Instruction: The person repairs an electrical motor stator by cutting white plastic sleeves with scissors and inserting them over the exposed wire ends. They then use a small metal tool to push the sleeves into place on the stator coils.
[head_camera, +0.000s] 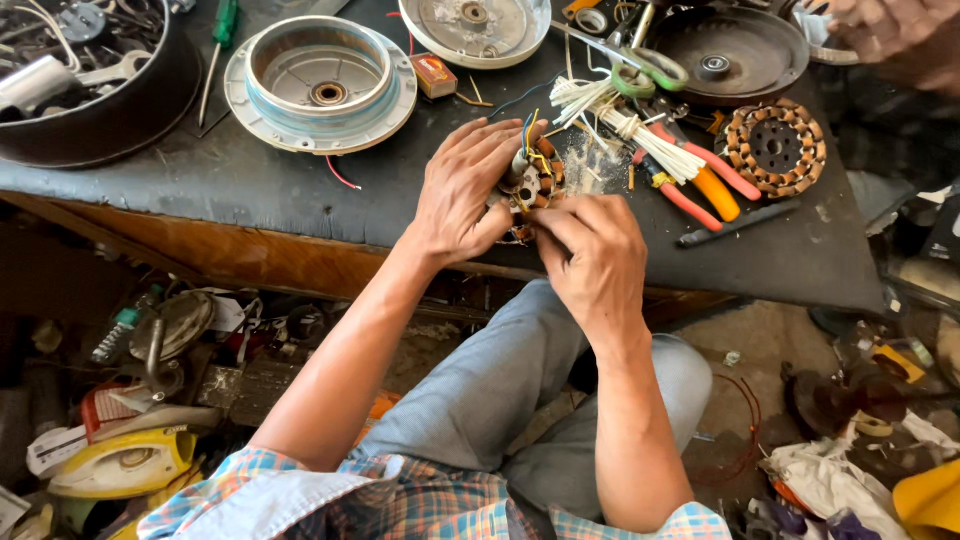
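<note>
A round motor stator wound with copper coils (535, 180), with blue and yellow wires sticking up, is gripped between both hands just above the front edge of the dark workbench (300, 190). My left hand (462, 190) wraps around its left side from behind. My right hand (592, 262) pinches its lower right edge with the fingertips. Most of the stator is hidden by my fingers.
A grey motor housing (320, 82) and a round cover (478, 28) lie at the back. White sleeving bundle (625, 125), green-handled scissors (640, 68), red and orange pliers (700, 185), a second stator (776, 148) sit right. Another person's hand (890, 30) top right. Clutter on the floor.
</note>
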